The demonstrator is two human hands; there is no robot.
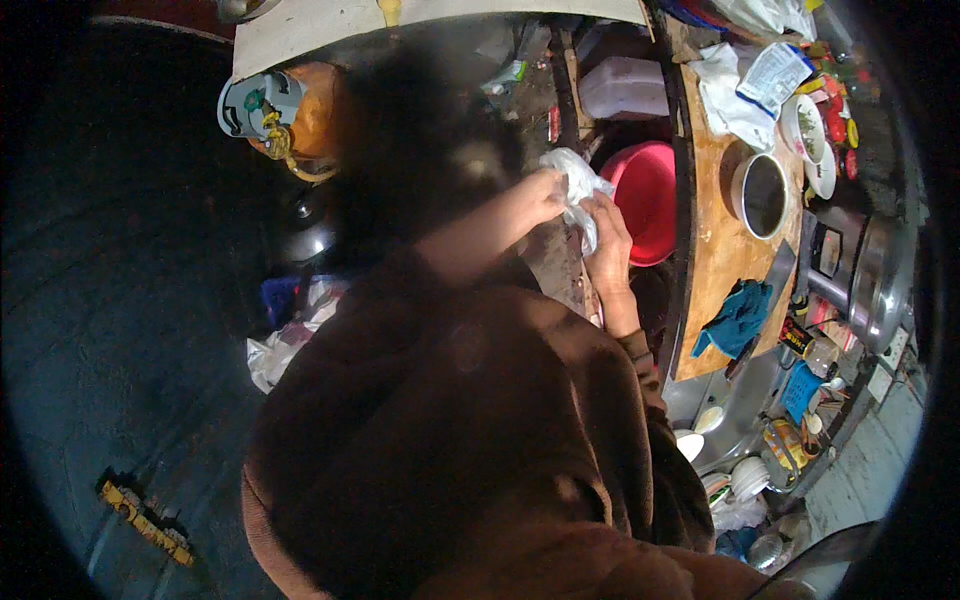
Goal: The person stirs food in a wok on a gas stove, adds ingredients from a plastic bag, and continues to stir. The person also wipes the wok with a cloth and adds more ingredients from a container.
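Observation:
A thin white plastic bag [576, 171] is bunched between my two hands, beside the rim of a pink plastic basin [651, 202]. My left hand [549, 196] grips the bag from the left, its fingers curled in. On the other side, my right hand [609, 232] has its fingers bent over the bag's lower part, close to the basin. What the bag holds, if anything, cannot be seen. Both forearms come out of brown sleeves.
Right of the basin, a wooden board [709, 262] bears a pot of dark liquid [763, 196], a teal cloth [735, 319] and a cleaver [780, 274]. A sink [739, 420] adjoins it. A gas cylinder [311, 112] stands at upper left; a plastic jug [624, 88] sits above the basin.

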